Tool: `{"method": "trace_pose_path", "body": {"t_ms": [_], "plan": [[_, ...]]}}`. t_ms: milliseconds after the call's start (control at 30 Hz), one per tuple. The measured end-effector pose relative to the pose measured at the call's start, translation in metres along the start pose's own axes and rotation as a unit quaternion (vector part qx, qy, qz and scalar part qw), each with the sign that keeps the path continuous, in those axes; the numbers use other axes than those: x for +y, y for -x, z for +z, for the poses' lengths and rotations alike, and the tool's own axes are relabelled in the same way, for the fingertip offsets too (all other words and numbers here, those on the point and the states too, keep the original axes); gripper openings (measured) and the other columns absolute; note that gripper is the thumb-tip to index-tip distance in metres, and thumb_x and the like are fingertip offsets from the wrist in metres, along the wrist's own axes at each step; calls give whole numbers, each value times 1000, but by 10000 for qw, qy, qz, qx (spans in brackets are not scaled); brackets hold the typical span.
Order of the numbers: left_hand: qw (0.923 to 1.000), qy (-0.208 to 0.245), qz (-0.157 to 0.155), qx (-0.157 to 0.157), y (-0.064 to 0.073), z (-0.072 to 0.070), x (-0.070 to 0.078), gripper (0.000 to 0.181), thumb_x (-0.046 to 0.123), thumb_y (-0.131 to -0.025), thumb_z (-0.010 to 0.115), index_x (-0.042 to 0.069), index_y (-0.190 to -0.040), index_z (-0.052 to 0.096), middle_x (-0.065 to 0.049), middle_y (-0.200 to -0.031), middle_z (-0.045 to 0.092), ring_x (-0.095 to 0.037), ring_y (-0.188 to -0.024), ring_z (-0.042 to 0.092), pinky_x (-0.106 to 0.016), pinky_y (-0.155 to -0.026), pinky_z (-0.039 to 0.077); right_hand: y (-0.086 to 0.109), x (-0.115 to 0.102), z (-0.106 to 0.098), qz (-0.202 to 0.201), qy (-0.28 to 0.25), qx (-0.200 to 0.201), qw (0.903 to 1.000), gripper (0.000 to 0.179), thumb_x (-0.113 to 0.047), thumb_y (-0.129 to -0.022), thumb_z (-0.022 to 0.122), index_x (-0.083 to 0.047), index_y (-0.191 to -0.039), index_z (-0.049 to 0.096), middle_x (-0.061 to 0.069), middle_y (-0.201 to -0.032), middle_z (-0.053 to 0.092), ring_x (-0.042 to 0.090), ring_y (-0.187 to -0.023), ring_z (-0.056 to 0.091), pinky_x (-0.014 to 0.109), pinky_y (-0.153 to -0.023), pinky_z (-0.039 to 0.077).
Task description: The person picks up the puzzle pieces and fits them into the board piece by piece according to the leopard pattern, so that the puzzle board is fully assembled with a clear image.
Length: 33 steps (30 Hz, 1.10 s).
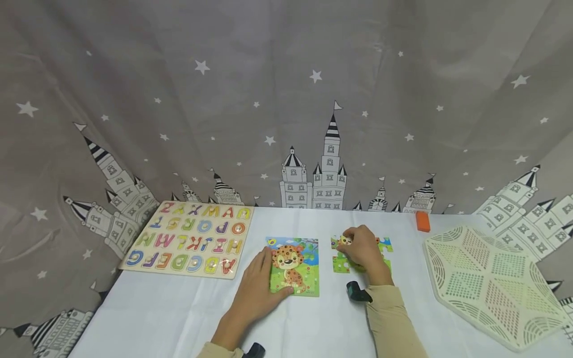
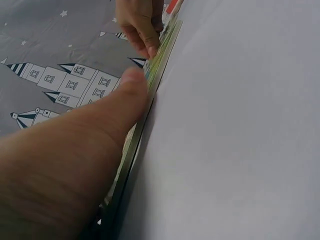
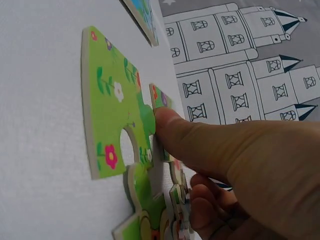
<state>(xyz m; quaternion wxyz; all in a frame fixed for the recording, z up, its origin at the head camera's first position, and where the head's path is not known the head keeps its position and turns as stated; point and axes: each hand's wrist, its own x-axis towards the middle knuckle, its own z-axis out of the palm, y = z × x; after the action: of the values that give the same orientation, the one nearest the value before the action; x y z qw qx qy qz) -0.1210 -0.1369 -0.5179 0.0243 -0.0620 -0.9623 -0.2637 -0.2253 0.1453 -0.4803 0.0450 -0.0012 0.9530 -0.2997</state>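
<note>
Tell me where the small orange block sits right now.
In the head view, the orange block lies at the table's far edge on the right, between the loose puzzle pieces and the white perforated tray.

Both hands bare: left hand (image 1: 257,283), right hand (image 1: 363,248); beige long sleeves (image 1: 394,318) on both arms; small black wrist-mounted camera units (image 1: 357,292) at each wrist.

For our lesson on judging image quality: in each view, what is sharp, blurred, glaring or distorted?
Head view: even light, wide-angle bending at the edges, slight glare on the alphabet board. Left wrist view: the left hand fills the frame, soft and blurred. Right wrist view: the green puzzle piece is sharp, the right hand softer.
</note>
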Motion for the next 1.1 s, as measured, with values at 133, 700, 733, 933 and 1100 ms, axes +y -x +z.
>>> {"method": "trace_pose_path", "body": {"t_ms": [133,700,733,933,1100], "plan": [[9997,150,-57,-208,0,-3,-2,130,66,-72,82,1,-163,14,-20,-168,26,-39,-155,27,-56,-127,25,0,0,1,15,-120,117,9999,39,-24,-85,84,-2,-114,69,14,-107,62,29,-97,57,46,-91,51],[9989,251,-204,-347,-1,-6,-3,136,64,-69,85,1,-163,11,-22,-168,25,-40,-155,26,-57,-126,26,16,-58,33,-133,-2057,-158,9784,23,-25,-89,81,-10,-104,71,3,-89,75,12,-69,72,24,-63,52],[9989,255,-202,-348,-1,-6,-4,135,64,-69,85,1,-163,11,-22,-168,25,-40,-155,26,-57,-126,26,18,-64,39,-209,-2096,-250,9772,23,-24,-89,80,-10,-104,72,2,-87,76,11,-68,72,24,-62,53],[9991,179,-141,-348,-1,-7,-5,133,65,-71,84,1,-163,12,-21,-168,25,-40,-155,26,-57,-126,27,33,-92,70,-726,-1858,-488,9787,18,-20,-89,77,-9,-103,75,1,-86,77,9,-71,70,26,-66,57],[9992,211,-51,-331,0,-7,-3,129,63,-74,83,1,-163,13,-21,-168,26,-39,-155,27,-57,-126,27,38,-97,85,-872,-1601,-339,9827,14,-16,-86,77,-9,-98,75,0,-83,76,7,-73,67,26,-67,56]]}}
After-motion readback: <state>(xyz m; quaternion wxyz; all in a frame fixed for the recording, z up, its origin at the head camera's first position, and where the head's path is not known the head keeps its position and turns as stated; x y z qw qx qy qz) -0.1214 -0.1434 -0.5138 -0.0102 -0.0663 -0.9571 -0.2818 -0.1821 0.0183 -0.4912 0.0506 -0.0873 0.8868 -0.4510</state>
